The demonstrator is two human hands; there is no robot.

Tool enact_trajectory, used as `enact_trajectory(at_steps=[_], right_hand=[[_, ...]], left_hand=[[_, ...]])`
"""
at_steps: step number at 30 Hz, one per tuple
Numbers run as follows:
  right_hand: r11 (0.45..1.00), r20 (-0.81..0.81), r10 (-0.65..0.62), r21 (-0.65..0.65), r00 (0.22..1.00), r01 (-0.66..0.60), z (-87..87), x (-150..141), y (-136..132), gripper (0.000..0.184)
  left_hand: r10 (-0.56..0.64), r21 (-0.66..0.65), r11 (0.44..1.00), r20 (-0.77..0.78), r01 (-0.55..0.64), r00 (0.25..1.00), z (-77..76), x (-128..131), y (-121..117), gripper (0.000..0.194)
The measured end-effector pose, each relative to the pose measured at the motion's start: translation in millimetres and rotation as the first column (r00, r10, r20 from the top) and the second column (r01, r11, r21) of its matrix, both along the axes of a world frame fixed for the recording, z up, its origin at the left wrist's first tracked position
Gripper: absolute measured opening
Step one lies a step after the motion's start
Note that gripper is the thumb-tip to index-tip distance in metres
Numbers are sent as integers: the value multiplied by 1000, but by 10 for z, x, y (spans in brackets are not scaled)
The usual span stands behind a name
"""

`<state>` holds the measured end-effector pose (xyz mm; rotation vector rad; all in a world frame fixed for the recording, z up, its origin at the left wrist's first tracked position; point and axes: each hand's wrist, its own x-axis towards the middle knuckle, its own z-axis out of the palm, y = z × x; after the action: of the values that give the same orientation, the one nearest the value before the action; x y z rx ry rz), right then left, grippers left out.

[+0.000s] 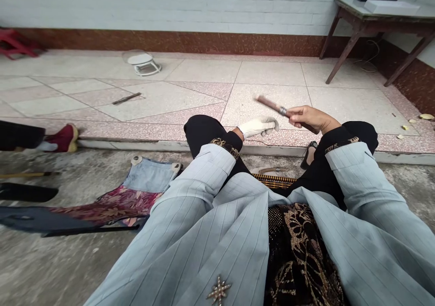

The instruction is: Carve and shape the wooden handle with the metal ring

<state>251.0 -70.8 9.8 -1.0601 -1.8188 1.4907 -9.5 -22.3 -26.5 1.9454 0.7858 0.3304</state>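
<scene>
The brown stick (270, 103) was a little right of the centre, in the upper half of the frame. The right hand (311, 118) held it, and its fingers (296, 117) were closed firmly around the lower part. I suppose this grip was chosen so that the far end could remain free, pointing to the upper left. The left hand (260, 127) wore a white glove (249, 129), maybe for protection, and it was near the stick, below it. Its fingers were curled, but I cannot tell if something was inside them. Both forearms leaned on the bent knees, which probably made the hands more steady.

The stick looked slim and rather straight, with a silvery band (282, 111) around it, just before the hand. Beyond this band it was reddish brown; the tip looked paler, but it was blurred.
</scene>
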Motion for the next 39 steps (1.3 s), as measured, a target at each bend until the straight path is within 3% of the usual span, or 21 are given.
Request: enact_trajectory(at_steps=[3, 9, 11, 14, 18, 21, 24, 28, 31, 34, 37, 39], right_hand=[[956, -10, -293, 18, 956, 293, -44, -17, 54, 24], [897, 404, -435, 113, 805, 428, -81, -41, 131, 34], [886, 553, -457, 216, 697, 409, -83, -23, 147, 37], [899, 726, -437, 346, 531, 267, -108, 13, 177, 37], [955, 850, -291, 282, 439, 88, -130, 27, 182, 37], [996, 876, -91, 86, 473, 32, -140, 23, 151, 37], [996, 828, 91, -90, 554, -28, -171, 26, 115, 38], [949, 656, 313, -242, 687, -202, -180, 39, 80, 44], [904, 480, 427, -253, 766, -345, -92, 44, 39, 46], [929, 346, 371, -153, 862, -338, 41, 19, -32, 41], [994, 219, 105, -30, 970, -101, 97, -37, -82, 35], [994, 146, -106, 12, 984, 105, 59, -67, -60, 32]], left_hand=[[8, 3, 1000, -8, -8, 1000, 28, -19, -16, 30], [-15, -21, 1000, -64, 13, 998, 21, 14, -51, 27], [-23, -33, 999, -83, 20, 996, 27, 12, -62, 25], [11, -35, 999, -104, -15, 995, 37, 5, -66, 20], [64, -19, 998, -91, -66, 994, 26, 37, -41, 18], [31, -19, 999, -84, -32, 996, -1, 84, -20, 18], [8, -23, 1000, -52, -9, 999, -24, 112, -14, 17], [30, -31, 999, -9, -30, 1000, -6, 108, -12, 16], [27, -36, 999, -4, -27, 1000, 49, 98, -21, 17], [36, -32, 999, -4, -36, 999, 106, 96, -68, 21], [48, -35, 998, -6, -49, 999, 132, 93, -129, 25], [52, -40, 998, -11, -53, 999, 129, 85, -152, 25]])
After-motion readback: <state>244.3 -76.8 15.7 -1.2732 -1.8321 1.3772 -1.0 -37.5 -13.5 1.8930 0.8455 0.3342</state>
